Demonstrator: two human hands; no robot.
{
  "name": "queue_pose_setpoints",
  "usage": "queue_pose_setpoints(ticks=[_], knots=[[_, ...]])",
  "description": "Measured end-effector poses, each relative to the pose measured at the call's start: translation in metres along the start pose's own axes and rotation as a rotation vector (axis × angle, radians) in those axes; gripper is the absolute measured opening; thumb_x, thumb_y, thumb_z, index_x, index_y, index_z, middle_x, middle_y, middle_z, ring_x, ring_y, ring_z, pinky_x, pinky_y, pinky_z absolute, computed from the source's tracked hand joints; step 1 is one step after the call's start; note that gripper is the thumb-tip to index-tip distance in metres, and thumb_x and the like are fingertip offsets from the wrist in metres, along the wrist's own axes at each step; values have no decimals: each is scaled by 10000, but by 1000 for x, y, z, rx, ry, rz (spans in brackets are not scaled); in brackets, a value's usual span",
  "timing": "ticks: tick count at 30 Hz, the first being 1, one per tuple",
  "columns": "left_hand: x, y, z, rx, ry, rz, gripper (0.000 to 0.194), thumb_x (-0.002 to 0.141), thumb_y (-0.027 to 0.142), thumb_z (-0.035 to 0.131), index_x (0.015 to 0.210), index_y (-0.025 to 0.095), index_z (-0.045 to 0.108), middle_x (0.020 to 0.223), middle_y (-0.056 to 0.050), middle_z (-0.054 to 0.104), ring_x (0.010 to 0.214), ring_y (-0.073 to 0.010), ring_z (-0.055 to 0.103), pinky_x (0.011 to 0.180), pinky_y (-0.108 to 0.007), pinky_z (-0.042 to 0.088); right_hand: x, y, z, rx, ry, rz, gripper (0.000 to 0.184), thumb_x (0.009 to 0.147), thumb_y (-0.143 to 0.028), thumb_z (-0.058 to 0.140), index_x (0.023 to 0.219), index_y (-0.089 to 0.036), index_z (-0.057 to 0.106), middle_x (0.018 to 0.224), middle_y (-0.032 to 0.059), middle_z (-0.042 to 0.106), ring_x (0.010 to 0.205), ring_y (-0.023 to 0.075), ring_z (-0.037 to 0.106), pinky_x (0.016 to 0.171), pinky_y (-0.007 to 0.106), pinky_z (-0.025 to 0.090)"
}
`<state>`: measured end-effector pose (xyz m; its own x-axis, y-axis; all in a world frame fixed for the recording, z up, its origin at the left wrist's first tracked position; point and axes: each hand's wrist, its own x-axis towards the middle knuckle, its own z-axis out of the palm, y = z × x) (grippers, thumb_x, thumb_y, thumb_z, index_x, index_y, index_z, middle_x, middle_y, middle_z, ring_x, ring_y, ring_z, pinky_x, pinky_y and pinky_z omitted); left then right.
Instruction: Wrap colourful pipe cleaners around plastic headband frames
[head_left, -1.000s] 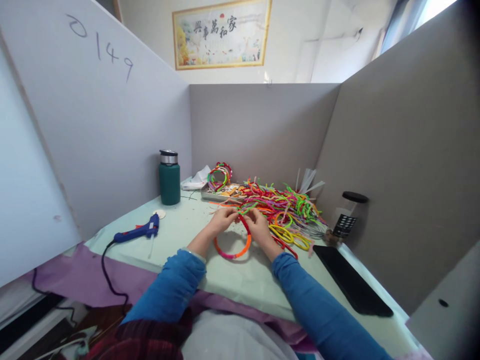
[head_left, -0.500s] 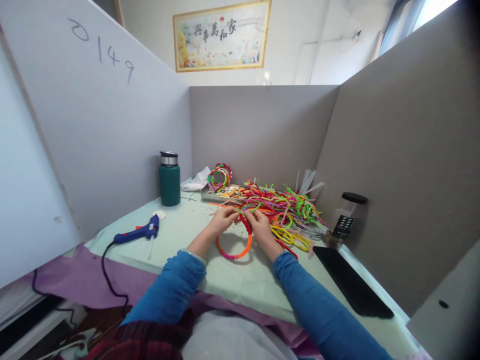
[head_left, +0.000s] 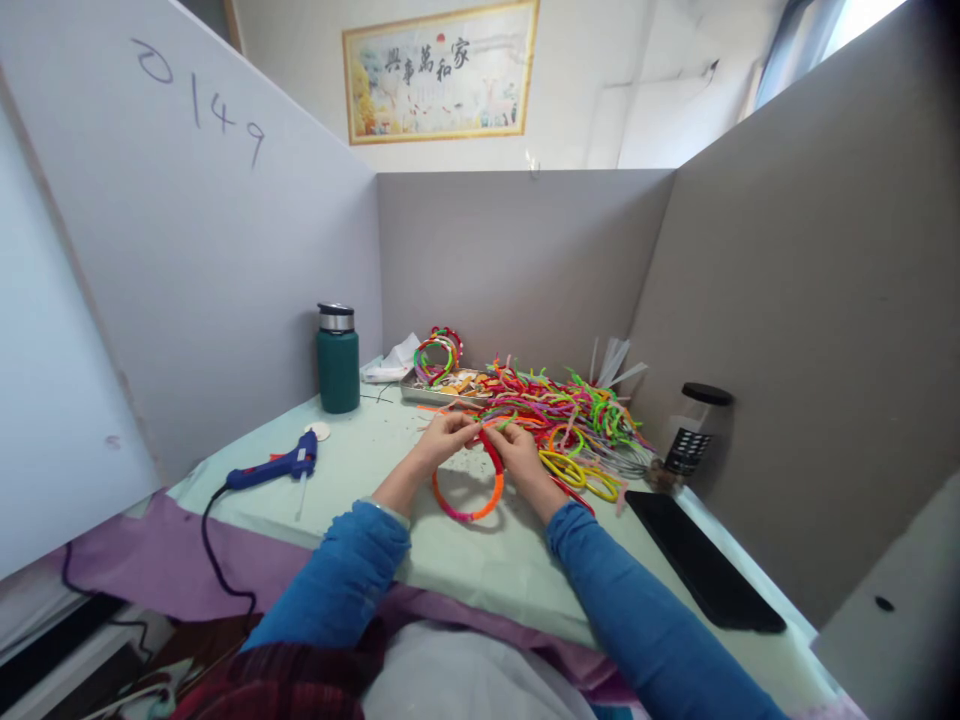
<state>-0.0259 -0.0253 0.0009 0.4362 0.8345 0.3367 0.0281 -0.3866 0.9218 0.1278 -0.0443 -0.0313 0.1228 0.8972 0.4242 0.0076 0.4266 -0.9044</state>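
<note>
Between my two hands hangs a ring (head_left: pixel 489 506) wound with fuzzy orange, red and pink pipe cleaner, its lower arc just over the pale tabletop. My left hand (head_left: pixel 445 440) pinches the ring's top from the left. From the other side my right hand (head_left: pixel 519 452) has its fingertips closed at the red upper part. A bit of green pipe cleaner (head_left: pixel 504 422) shows by the right fingertips; its ends are hidden among the fingers. Just beyond the hands lies a heap of colourful pipe cleaners (head_left: pixel 555 400).
A blue glue gun (head_left: pixel 274 468) lies left, its cord over the table edge. A green bottle (head_left: pixel 339 360) stands behind it. Further back, a metal tray (head_left: pixel 424 396) holds finished-looking rings (head_left: pixel 439 358). To the right are yellow hoops (head_left: pixel 574 472), a black phone-like slab (head_left: pixel 701 560) and a jar (head_left: pixel 690 435).
Both hands stay at the ring's top with small finger movements. The green strand that arched above the fingertips now shows less and lies lower. The view has shifted slightly.
</note>
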Motion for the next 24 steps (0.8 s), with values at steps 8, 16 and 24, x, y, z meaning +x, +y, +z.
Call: queue_pose_setpoints(ticks=[8, 16, 24], knots=[[-4, 5, -3, -130, -171, -34, 408, 695, 514, 671, 753, 117, 599, 583, 16, 548, 400, -12, 283, 419, -206, 136, -3, -13, -1, 56, -30, 45, 334, 671, -490, 671, 741, -172, 594, 533, -45, 510, 427, 77, 376, 411, 222, 290], [-4, 17, -1, -46, -279, -101, 368, 693, 476, 671, 717, 123, 570, 564, 18, 544, 391, -15, 263, 406, -209, 123, -2, -27, -8, 56, -65, -13, 260, 683, -425, 685, 736, -181, 610, 503, -53, 489, 425, 78, 374, 418, 224, 285], [3, 3, 1, 140, -136, -100, 361, 721, 456, 631, 869, 127, 633, 542, 26, 546, 403, -36, 311, 405, -192, 189, 0, -23, -10, -145, -78, -127, 264, 714, -431, 662, 754, -170, 668, 613, 0, 575, 526, 112, 458, 480, 242, 342]])
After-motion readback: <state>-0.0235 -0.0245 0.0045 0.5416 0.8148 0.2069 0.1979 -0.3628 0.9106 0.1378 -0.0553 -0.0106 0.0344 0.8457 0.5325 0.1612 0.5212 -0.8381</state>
